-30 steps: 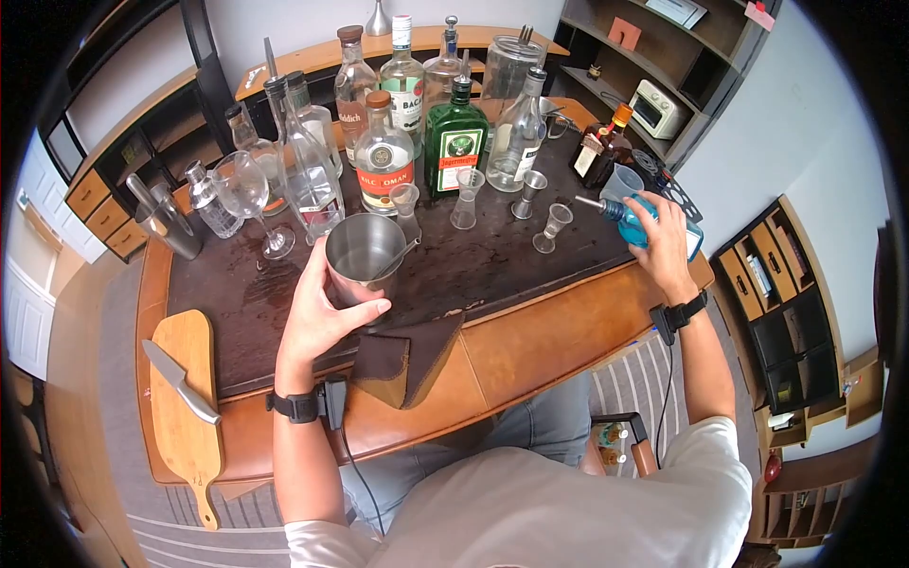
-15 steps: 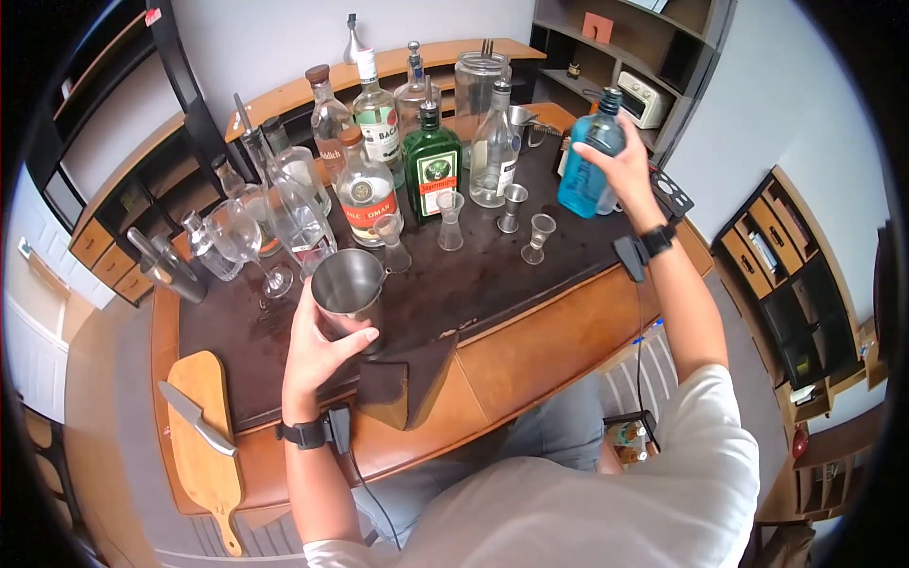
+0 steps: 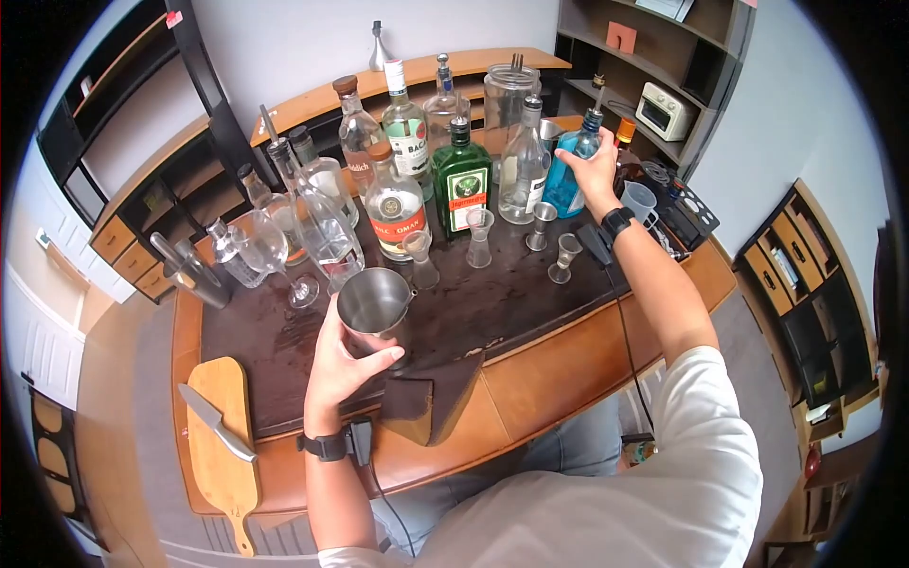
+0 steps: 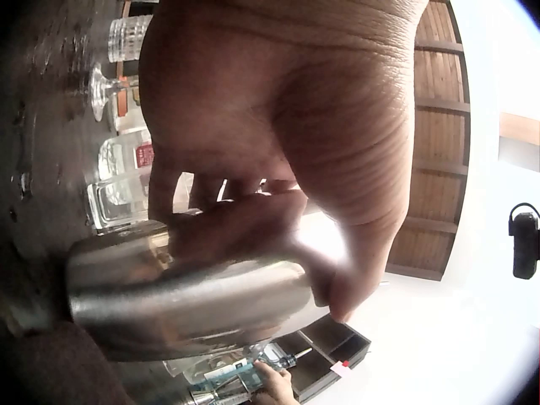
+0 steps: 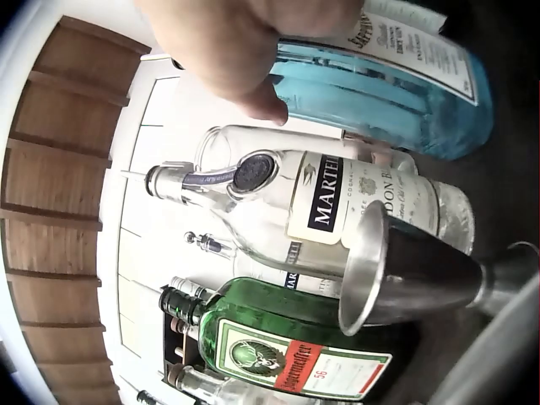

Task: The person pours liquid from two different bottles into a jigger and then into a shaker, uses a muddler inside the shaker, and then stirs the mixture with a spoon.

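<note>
Blue bottle (image 3: 566,180) stood upright at the back row, pourer up, beside the clear bottle (image 3: 524,170).
Gripped by right hand (image 3: 595,168); shaker tin (image 3: 372,305) clasped in left hand (image 3: 348,364), mouth up, near the front. Risk judged: knocking neighbouring glass or steel jigger (image 3: 541,224) in that crowded row.

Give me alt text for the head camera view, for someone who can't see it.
A seated person's left hand grips a metal shaker cup on a dark bar mat, while the right hand holds a blue bottle upright at the end of a row of liquor bottles. Small measuring cups stand nearby, and a knife lies on a wooden cutting board at left.
</note>
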A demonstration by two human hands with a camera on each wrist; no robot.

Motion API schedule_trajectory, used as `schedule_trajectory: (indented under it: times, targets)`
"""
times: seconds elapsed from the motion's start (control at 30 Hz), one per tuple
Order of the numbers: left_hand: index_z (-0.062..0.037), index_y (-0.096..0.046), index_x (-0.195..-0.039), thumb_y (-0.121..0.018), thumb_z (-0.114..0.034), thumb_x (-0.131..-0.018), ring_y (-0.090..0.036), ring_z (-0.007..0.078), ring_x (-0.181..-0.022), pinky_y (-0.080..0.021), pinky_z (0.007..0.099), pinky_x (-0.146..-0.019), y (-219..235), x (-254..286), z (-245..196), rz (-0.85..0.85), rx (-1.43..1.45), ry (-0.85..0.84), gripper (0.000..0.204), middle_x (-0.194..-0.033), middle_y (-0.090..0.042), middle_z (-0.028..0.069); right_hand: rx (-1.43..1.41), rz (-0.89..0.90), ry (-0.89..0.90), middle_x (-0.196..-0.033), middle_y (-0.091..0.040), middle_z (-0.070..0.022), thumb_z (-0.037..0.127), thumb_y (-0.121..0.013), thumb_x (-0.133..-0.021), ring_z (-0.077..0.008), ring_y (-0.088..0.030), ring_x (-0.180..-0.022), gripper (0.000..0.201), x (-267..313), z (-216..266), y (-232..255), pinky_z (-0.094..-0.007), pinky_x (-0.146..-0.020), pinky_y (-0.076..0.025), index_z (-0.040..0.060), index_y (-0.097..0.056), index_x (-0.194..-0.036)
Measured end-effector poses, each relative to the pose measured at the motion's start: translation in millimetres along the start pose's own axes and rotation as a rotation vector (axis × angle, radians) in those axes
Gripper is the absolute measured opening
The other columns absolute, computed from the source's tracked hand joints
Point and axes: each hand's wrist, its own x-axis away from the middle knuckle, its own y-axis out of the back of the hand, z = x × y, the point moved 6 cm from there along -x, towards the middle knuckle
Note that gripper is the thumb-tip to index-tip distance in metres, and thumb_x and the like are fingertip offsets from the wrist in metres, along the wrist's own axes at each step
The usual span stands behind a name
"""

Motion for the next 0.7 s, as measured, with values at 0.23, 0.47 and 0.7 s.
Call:
schedule_trajectory:
  times: [0.23,0.47,0.7]
  targets:
    - [-0.0034,-0.047,-0.147,-0.092,0.002,-0.075,-0.072,0.0122,-0.089,-0.061,0.0277,-0.081,0.6,-0.4,1.5,0.005,-0.026,-0.003,0.085,-0.115,-0.068,0.0061,0.137,-0.021,0.046,-0.138,-0.053,-0.025,0.033,-0.103,-0.065,-0.0371,-0.055,-0.13,0.105,0.2,1.7,-2.7,-0.0449,-0.112,-0.046,0.0013,-0.046,-0.148]
    - [-0.0028,-0.046,-0.148,-0.091,0.002,-0.075,-0.072,0.0125,-0.09,-0.061,0.0277,-0.081,1.7,-0.3,3.0,0.008,-0.021,-0.002,0.086,-0.115,-0.069,0.0063,0.012,0.074,0.189,-0.143,-0.058,-0.0226,0.03,-0.098,-0.075,-0.0324,-0.057,-0.132,0.093,-0.6,-9.1,24.6,-0.0443,-0.11,-0.05,0.0033,-0.049,-0.149]
    - [-0.0038,-0.046,-0.15,-0.091,0.002,-0.076,-0.07,0.0117,-0.09,-0.06,0.0276,-0.081,-0.5,-0.5,3.8,0.008,0.0,-0.011,0.087,-0.12,-0.067,0.0069,-0.189,0.863,-0.186,-0.133,-0.062,-0.0112,-0.011,-0.072,-0.083,-0.0131,-0.069,-0.093,0.062,94.2,-3.1,89.9,-0.0302,-0.085,-0.059,0.0042,-0.056,-0.141]
